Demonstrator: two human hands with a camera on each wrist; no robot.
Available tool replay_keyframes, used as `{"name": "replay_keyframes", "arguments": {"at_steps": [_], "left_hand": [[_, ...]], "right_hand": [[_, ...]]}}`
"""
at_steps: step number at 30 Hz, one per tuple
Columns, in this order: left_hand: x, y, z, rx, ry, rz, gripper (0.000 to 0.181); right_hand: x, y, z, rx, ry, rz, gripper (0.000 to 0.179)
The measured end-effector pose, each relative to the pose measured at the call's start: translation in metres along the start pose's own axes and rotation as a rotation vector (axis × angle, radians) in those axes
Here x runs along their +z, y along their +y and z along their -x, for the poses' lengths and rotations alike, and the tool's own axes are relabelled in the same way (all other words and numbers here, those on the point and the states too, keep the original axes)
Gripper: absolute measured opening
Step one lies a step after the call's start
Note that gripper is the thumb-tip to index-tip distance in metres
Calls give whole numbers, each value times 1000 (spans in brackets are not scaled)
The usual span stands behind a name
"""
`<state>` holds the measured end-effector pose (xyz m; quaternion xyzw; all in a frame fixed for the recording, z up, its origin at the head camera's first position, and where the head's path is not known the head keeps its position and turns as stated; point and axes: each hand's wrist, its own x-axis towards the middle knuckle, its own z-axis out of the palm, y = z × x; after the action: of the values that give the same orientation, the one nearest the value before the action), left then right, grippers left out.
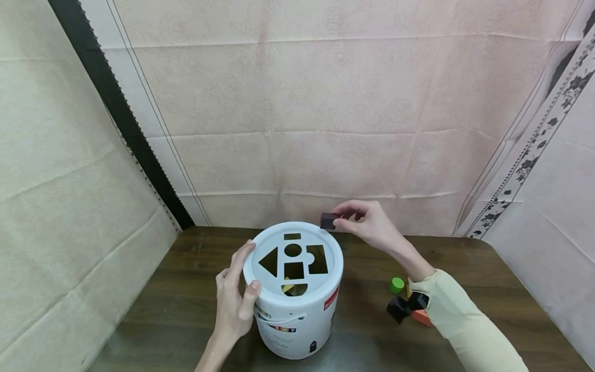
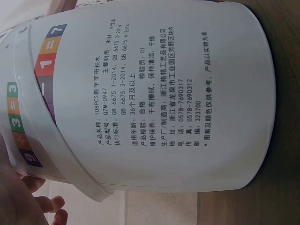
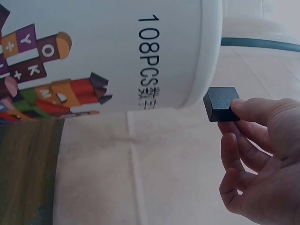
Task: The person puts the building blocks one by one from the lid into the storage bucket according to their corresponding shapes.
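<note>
A white lidded bucket [image 1: 295,330] stands upright at the table's front middle. Its lid [image 1: 267,238] has several cut-out holes, among them a triangle, a circle and a square; something yellow shows through the half-round one. My left hand [image 1: 236,297] holds the bucket at its left side, thumb and fingertips over the lid's rim. Up at the lid's far right edge, my right hand [image 1: 364,222] pinches a small dark square block [image 3: 221,103] between thumb and fingers. In the right wrist view, the block is close beside the rim.
Right of the bucket, on the wooden table [image 1: 186,305], lie a green round block [image 1: 397,285], a black block [image 1: 398,309] and an orange block [image 1: 421,317], partly under the right sleeve [image 1: 465,315]. Pale cloth [image 1: 325,103] hangs behind the table and along both sides.
</note>
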<state>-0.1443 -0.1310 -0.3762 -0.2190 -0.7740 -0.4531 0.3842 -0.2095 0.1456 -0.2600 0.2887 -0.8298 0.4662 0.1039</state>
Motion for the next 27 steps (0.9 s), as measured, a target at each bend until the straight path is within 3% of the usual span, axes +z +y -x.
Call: {"name": "replay_keyframes", "arguments": {"at_steps": [10, 27], "left_hand": [[0, 0, 0, 9, 2, -2, 64], [0, 1, 1, -11, -2, -16, 64]], "right_hand": [[16, -12, -7, -14, -20, -7, 16], [41, -13, -20, -87, -67, -9, 16]]}}
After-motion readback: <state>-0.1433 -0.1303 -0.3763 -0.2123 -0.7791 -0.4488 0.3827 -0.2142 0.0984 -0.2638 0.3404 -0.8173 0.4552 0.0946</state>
